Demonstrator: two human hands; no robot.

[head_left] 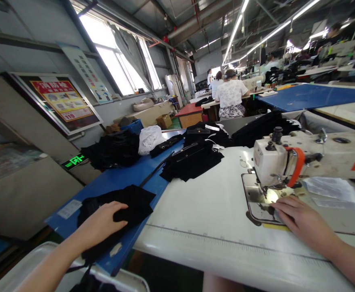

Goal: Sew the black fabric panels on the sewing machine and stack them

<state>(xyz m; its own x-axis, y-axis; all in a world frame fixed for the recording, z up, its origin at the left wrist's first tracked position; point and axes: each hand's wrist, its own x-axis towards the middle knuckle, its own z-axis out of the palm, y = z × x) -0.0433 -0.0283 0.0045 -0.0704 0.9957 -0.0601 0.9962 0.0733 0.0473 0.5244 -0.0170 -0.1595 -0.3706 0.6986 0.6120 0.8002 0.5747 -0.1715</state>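
My left hand [106, 223] reaches over a pile of black fabric pieces [136, 198] on the blue side table. Its thumb and fingers are apart, with nothing gripped between them. At the sewing machine [270, 158], my right hand [300, 215] has its fingertips drawn together at the front of the metal needle plate [258, 196]. Whatever those fingertips hold, if anything, is too small to make out. The machine's lamp lights the spot under the needle, just beyond the fingers. A stack of black garment pieces [192, 162] lies farther back, across the edge of the white tabletop.
The white sewing table [202, 207] carries a printed ruler along its front edge. More black fabric [113, 148] and a white bundle [150, 140] rest on the blue table [104, 180]. A pale bin [135, 280] stands below left. Co-workers [230, 95] sit farther ahead.
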